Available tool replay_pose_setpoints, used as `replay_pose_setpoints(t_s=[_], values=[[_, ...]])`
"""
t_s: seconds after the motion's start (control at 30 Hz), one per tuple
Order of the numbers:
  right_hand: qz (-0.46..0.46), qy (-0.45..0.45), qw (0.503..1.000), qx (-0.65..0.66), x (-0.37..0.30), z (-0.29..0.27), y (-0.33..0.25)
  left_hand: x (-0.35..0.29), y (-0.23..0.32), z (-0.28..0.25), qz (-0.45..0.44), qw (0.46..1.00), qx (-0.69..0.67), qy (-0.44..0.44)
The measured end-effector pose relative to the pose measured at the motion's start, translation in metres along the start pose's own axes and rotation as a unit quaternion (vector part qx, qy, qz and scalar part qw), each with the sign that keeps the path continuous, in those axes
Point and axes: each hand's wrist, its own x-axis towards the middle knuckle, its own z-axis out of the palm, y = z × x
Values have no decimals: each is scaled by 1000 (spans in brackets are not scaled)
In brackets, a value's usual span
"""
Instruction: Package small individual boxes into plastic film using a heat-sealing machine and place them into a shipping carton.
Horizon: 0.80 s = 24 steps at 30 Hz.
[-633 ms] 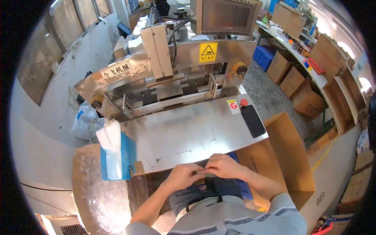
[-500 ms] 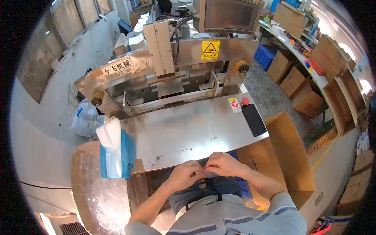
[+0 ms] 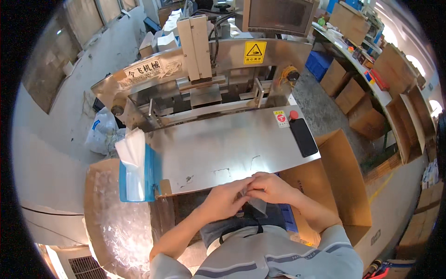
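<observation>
My left hand (image 3: 226, 199) and my right hand (image 3: 270, 188) meet just past the front edge of the steel machine table (image 3: 209, 158), above my lap. Their fingers are closed and pressed together on a small, thin, see-through plastic piece (image 3: 258, 207) that hangs below the right fingers. Its upper part is hidden by the fingers, so its exact kind is unclear. Left of my hands, a blue holder (image 3: 149, 179) at the table's left end bears a stack of clear plastic sheets or bags (image 3: 134, 160).
A metal machine frame (image 3: 232, 53) stands behind the table. A black phone (image 3: 304, 137) and a red button (image 3: 293, 114) sit at its right end. An open carton (image 3: 344, 181) stands right; a box of clear plastic (image 3: 104, 186) stands lower left.
My hands have risen slightly and drawn closer together, the left now overlapping the right's fingertips. More of the see-through plastic shows below them. The whole view has shifted a little.
</observation>
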Motion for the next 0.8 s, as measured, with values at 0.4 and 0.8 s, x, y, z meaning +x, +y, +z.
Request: replay_pose_setpoints(t_s=[0.4,0.8], values=[[29,-135,990,-27,-4,-30,5,-6,-20,-32,-63,986,122,-98],[24,-69,996,57,101,-63,91,41,-85,-127,-74,993,19,-86]])
